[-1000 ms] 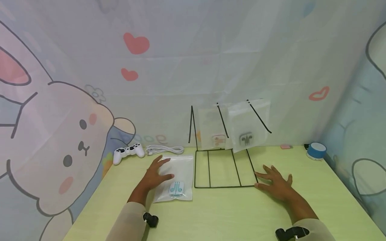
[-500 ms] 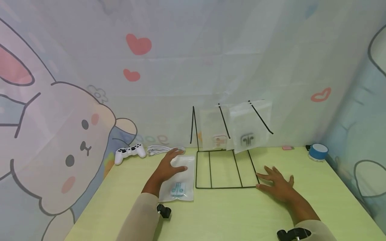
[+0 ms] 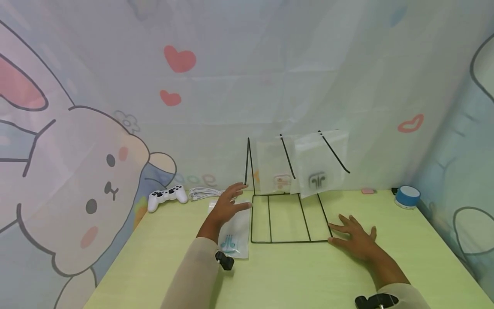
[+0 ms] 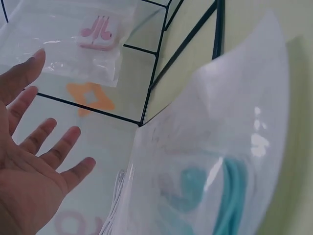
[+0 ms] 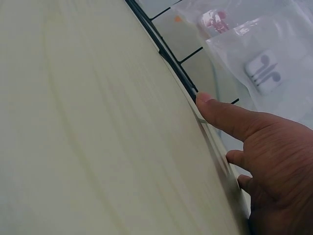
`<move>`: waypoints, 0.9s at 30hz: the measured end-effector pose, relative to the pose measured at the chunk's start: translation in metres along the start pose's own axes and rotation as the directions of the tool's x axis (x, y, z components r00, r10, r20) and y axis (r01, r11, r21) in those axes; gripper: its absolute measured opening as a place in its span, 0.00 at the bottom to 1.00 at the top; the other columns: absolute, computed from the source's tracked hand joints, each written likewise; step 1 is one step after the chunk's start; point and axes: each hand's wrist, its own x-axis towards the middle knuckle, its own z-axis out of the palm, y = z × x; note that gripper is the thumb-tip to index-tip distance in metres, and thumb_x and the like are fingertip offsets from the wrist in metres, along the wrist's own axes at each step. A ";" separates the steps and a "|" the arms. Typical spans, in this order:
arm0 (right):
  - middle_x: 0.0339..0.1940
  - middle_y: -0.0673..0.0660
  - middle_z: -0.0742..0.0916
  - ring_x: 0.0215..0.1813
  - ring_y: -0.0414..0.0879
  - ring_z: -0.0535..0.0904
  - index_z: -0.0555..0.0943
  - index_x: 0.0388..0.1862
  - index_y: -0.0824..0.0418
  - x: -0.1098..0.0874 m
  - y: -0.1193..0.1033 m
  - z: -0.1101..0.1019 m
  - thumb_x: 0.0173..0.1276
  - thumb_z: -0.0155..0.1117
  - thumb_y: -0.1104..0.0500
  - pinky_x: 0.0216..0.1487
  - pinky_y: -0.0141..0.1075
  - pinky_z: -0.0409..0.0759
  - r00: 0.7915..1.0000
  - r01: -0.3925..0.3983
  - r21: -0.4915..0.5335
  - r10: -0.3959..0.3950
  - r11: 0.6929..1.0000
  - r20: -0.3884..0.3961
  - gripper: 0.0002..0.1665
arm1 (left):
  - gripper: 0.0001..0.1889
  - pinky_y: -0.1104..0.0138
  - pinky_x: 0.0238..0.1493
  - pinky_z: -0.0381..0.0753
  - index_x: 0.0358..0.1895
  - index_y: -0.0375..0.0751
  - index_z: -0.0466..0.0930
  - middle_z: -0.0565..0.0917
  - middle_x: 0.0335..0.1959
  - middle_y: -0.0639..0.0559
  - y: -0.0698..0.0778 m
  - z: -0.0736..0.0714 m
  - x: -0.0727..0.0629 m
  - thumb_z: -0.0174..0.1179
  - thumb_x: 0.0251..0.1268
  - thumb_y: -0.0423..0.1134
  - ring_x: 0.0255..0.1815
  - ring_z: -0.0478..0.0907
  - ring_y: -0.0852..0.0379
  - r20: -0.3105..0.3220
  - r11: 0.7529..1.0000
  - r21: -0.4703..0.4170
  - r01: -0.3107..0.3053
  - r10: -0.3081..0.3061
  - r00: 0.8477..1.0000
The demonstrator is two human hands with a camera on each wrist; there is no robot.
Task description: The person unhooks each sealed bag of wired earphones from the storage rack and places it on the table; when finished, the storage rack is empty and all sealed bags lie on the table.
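Observation:
A black wire display rack (image 3: pixel 289 242) stands on the table, its prongs pointing up and forward. Two clear zip bags hang from it: one with pink earphones (image 3: pixel 282 182), one with dark grey earphones (image 3: pixel 317 180). A third zip bag (image 3: pixel 239 227) with teal earphones lies flat left of the rack. Above this bag's upper part my left hand (image 3: pixel 227 208) hovers, fingers spread, near the rack's left side; the left wrist view shows nothing in it. My right hand (image 3: pixel 355 238) touches the rack's front right corner with its thumb (image 5: pixel 208 105), other fingers spread.
A white game controller (image 3: pixel 167 198) and a coiled white cable (image 3: pixel 203 193) lie at the back left. A blue and white round object (image 3: pixel 407 196) and a small pink piece (image 3: pixel 368 191) are at the back right. A printed cloth (image 3: pixel 231 86) hangs behind the table.
My left hand has moved right and slightly away from me, over the bag toward the rack's left side. My right hand stays at the rack's corner.

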 end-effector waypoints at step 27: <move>0.88 0.72 0.64 0.89 0.80 0.45 0.83 0.75 0.52 0.000 -0.001 0.001 0.73 0.73 0.38 0.67 0.90 0.20 1.000 0.003 0.016 -0.003 1.000 0.003 0.37 | 0.33 0.44 0.88 0.61 0.77 0.67 0.76 0.61 0.89 0.67 0.024 0.031 0.048 0.75 0.71 0.46 0.90 0.61 0.49 0.007 0.988 -0.154 -0.017 0.018 1.000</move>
